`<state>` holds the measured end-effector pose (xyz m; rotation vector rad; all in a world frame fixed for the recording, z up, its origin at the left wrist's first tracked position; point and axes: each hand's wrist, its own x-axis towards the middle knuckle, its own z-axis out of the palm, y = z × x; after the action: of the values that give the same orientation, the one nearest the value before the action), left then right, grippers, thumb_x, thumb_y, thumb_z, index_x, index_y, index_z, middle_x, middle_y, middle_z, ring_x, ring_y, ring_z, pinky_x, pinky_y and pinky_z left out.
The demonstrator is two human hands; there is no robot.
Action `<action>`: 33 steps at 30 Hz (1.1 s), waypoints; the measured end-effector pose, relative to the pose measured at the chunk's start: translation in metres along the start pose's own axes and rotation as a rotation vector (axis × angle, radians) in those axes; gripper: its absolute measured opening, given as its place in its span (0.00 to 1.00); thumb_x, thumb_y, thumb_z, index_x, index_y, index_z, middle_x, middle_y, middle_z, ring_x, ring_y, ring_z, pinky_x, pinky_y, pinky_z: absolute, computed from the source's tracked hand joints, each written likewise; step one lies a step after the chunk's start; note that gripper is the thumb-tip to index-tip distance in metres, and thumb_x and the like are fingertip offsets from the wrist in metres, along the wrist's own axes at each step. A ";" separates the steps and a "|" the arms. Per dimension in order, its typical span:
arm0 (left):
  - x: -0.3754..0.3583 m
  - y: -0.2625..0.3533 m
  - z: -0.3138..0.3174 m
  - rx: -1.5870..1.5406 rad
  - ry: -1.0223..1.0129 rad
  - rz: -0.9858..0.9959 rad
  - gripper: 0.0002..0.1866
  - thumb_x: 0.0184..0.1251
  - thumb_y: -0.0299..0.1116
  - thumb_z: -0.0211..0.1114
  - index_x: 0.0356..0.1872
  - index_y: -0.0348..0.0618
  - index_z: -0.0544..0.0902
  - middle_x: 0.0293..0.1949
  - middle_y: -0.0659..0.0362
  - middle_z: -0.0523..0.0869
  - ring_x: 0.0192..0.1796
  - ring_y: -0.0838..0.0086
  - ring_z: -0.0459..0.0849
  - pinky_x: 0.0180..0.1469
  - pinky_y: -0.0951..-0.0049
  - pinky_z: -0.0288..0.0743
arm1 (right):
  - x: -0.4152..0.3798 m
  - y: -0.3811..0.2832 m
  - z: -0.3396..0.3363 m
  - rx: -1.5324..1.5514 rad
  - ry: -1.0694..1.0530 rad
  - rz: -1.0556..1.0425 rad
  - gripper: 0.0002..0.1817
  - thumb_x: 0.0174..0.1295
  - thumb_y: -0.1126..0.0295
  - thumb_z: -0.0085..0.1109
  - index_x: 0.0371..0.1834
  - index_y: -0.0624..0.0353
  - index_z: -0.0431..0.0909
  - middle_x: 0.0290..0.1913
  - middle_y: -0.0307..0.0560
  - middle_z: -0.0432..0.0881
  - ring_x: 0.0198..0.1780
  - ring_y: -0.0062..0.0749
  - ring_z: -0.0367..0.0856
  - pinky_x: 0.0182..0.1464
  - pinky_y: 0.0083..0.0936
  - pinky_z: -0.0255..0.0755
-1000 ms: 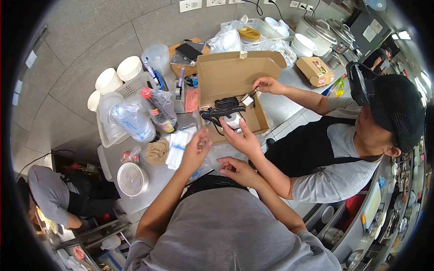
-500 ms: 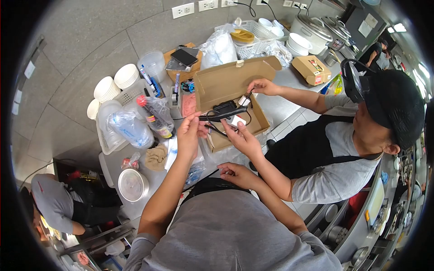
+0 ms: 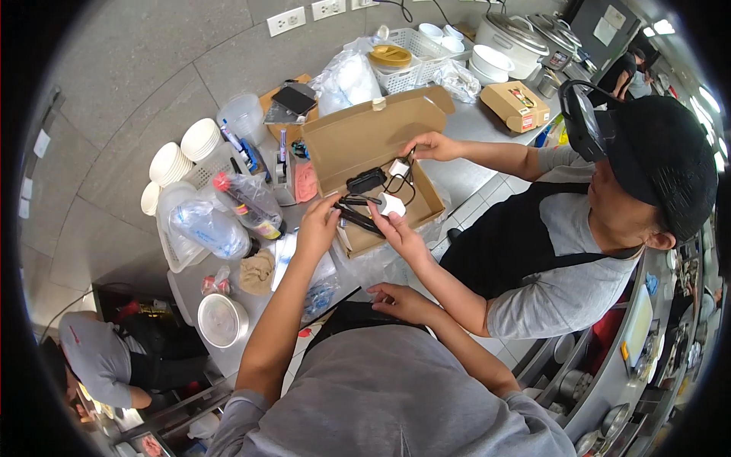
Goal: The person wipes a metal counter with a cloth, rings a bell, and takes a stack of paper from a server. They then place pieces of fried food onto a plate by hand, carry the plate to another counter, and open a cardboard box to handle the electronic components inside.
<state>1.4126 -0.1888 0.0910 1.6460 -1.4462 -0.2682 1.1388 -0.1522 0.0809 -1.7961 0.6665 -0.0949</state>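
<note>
My left hand [image 3: 318,222] is raised over the front of an open cardboard box, its fingers closed on the end of a bundled black cable [image 3: 358,215]. A co-worker's hand [image 3: 402,234] meets the same bundle from the right and also holds a white plug adapter [image 3: 391,205]. The co-worker's other hand [image 3: 432,145] lifts a thin black cord by a second white adapter [image 3: 399,167]. A black device [image 3: 366,180] lies in the box [image 3: 379,129]. Beside my waist, my right hand [image 3: 402,302] hangs with loosely bent fingers apart, holding nothing.
Left of the box stand a plastic-wrapped bottle [image 3: 251,202], paper bowls [image 3: 173,162] and a lidded tub [image 3: 222,320]. A phone [image 3: 293,100] lies behind. The co-worker [image 3: 548,228] stands close on my right. Another person [image 3: 106,354] bends at lower left.
The black cable bundle has tilted downward between my left hand and the co-worker's hand. The co-worker's upper hand has moved slightly left. My view has shifted a little.
</note>
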 end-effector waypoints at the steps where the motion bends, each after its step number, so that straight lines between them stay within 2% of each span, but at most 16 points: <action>1: -0.006 0.004 -0.007 -0.075 0.016 -0.055 0.14 0.68 0.29 0.64 0.53 0.42 0.83 0.43 0.51 0.85 0.38 0.63 0.84 0.43 0.69 0.77 | -0.004 0.003 -0.001 0.003 0.021 -0.001 0.23 0.66 0.62 0.65 0.62 0.57 0.74 0.43 0.49 0.85 0.43 0.35 0.83 0.48 0.30 0.76; 2: -0.014 0.005 -0.012 -0.151 0.026 -0.110 0.13 0.68 0.29 0.64 0.53 0.41 0.83 0.40 0.54 0.85 0.34 0.71 0.82 0.38 0.73 0.76 | -0.009 0.006 -0.002 0.009 0.039 0.000 0.23 0.66 0.62 0.65 0.62 0.57 0.74 0.43 0.49 0.85 0.43 0.35 0.83 0.48 0.30 0.76; 3: -0.026 0.003 -0.013 -0.152 0.004 -0.098 0.13 0.68 0.29 0.64 0.53 0.41 0.83 0.40 0.54 0.85 0.34 0.71 0.82 0.38 0.73 0.76 | -0.017 0.009 -0.001 0.044 0.067 0.043 0.23 0.66 0.63 0.65 0.62 0.57 0.75 0.43 0.49 0.85 0.43 0.34 0.83 0.49 0.29 0.76; 5: -0.056 -0.005 -0.019 -0.270 -0.102 -0.322 0.12 0.69 0.28 0.65 0.51 0.41 0.84 0.36 0.61 0.82 0.29 0.82 0.75 0.33 0.81 0.71 | -0.033 0.015 0.007 0.078 0.142 0.108 0.23 0.66 0.64 0.64 0.62 0.57 0.75 0.42 0.48 0.86 0.44 0.31 0.83 0.50 0.27 0.75; 6: -0.068 -0.003 -0.021 -0.272 -0.132 -0.300 0.12 0.69 0.28 0.65 0.51 0.41 0.84 0.36 0.61 0.82 0.29 0.82 0.75 0.33 0.81 0.71 | -0.040 0.018 0.012 0.090 0.175 0.113 0.23 0.66 0.64 0.64 0.62 0.57 0.75 0.42 0.48 0.86 0.44 0.31 0.83 0.50 0.27 0.75; 8: -0.091 0.001 -0.026 -0.483 -0.257 -0.527 0.16 0.68 0.28 0.66 0.56 0.42 0.81 0.39 0.64 0.81 0.30 0.84 0.74 0.35 0.81 0.71 | -0.058 0.026 0.030 0.190 0.302 0.231 0.22 0.67 0.64 0.64 0.62 0.58 0.75 0.41 0.47 0.86 0.44 0.30 0.83 0.50 0.27 0.76; 10: -0.099 -0.008 -0.025 -0.512 -0.258 -0.432 0.21 0.67 0.28 0.67 0.60 0.42 0.77 0.43 0.63 0.80 0.33 0.83 0.74 0.36 0.81 0.72 | -0.072 0.053 0.059 0.182 0.377 0.294 0.23 0.66 0.64 0.64 0.62 0.60 0.75 0.40 0.46 0.85 0.44 0.29 0.82 0.50 0.26 0.75; 13: -0.084 -0.012 -0.026 -0.525 -0.170 -0.280 0.29 0.66 0.27 0.68 0.67 0.42 0.69 0.52 0.60 0.77 0.41 0.80 0.76 0.41 0.80 0.73 | -0.092 0.078 0.107 0.387 0.505 0.456 0.20 0.67 0.66 0.64 0.61 0.58 0.76 0.34 0.35 0.80 0.36 0.18 0.77 0.38 0.19 0.72; 16: -0.046 -0.002 -0.031 -0.482 0.008 -0.142 0.36 0.66 0.28 0.68 0.72 0.39 0.62 0.62 0.53 0.73 0.54 0.71 0.76 0.49 0.73 0.75 | -0.115 0.105 0.162 0.563 0.539 0.523 0.20 0.67 0.66 0.63 0.60 0.60 0.76 0.32 0.34 0.79 0.36 0.17 0.77 0.37 0.17 0.72; 17: -0.033 0.001 -0.031 -0.505 0.036 -0.085 0.38 0.65 0.28 0.69 0.74 0.39 0.59 0.63 0.51 0.72 0.56 0.68 0.75 0.52 0.71 0.75 | -0.125 0.113 0.178 0.556 0.542 0.586 0.22 0.67 0.61 0.63 0.60 0.61 0.77 0.37 0.40 0.84 0.34 0.21 0.78 0.37 0.20 0.73; 19: -0.007 0.007 -0.028 -0.541 0.060 -0.019 0.40 0.65 0.28 0.69 0.75 0.38 0.57 0.64 0.49 0.71 0.59 0.66 0.75 0.55 0.70 0.74 | -0.139 0.109 0.203 0.642 0.621 0.619 0.21 0.68 0.62 0.62 0.60 0.60 0.77 0.37 0.39 0.84 0.34 0.20 0.78 0.37 0.19 0.73; 22: 0.017 0.019 -0.028 -0.699 0.082 0.097 0.44 0.65 0.28 0.69 0.77 0.38 0.52 0.68 0.46 0.67 0.65 0.64 0.71 0.62 0.67 0.71 | -0.164 0.118 0.238 0.823 0.738 0.687 0.19 0.69 0.64 0.60 0.60 0.56 0.76 0.40 0.37 0.84 0.35 0.17 0.78 0.38 0.17 0.73; 24: 0.031 0.032 -0.034 -0.767 0.101 -0.014 0.44 0.67 0.28 0.68 0.77 0.41 0.50 0.76 0.46 0.56 0.76 0.57 0.60 0.74 0.60 0.59 | -0.182 0.125 0.254 0.948 0.850 0.751 0.18 0.70 0.63 0.59 0.59 0.55 0.76 0.40 0.37 0.84 0.34 0.19 0.79 0.37 0.18 0.74; 26: 0.045 0.041 -0.036 -0.688 0.102 -0.017 0.44 0.67 0.29 0.69 0.78 0.41 0.50 0.76 0.45 0.55 0.77 0.57 0.59 0.73 0.59 0.60 | -0.199 0.130 0.263 0.956 0.880 0.791 0.17 0.70 0.64 0.59 0.59 0.55 0.76 0.40 0.37 0.84 0.34 0.19 0.79 0.36 0.18 0.74; 28: 0.056 0.046 -0.035 -0.580 0.148 0.087 0.47 0.65 0.30 0.71 0.77 0.36 0.49 0.73 0.42 0.60 0.70 0.59 0.69 0.70 0.63 0.64 | -0.214 0.139 0.270 0.966 0.905 0.822 0.16 0.70 0.64 0.59 0.58 0.55 0.76 0.40 0.38 0.84 0.34 0.20 0.80 0.35 0.19 0.74; 33: 0.049 0.056 -0.031 -0.617 0.112 0.080 0.46 0.65 0.31 0.72 0.77 0.36 0.51 0.72 0.42 0.62 0.70 0.59 0.69 0.71 0.63 0.63 | -0.241 0.190 0.283 0.939 0.939 0.878 0.16 0.69 0.65 0.59 0.58 0.56 0.75 0.38 0.40 0.84 0.30 0.23 0.81 0.32 0.21 0.75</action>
<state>1.4094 -0.2123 0.1683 1.0814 -1.1834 -0.5110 0.9735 0.1734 -0.1226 -0.3795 1.6689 -0.5626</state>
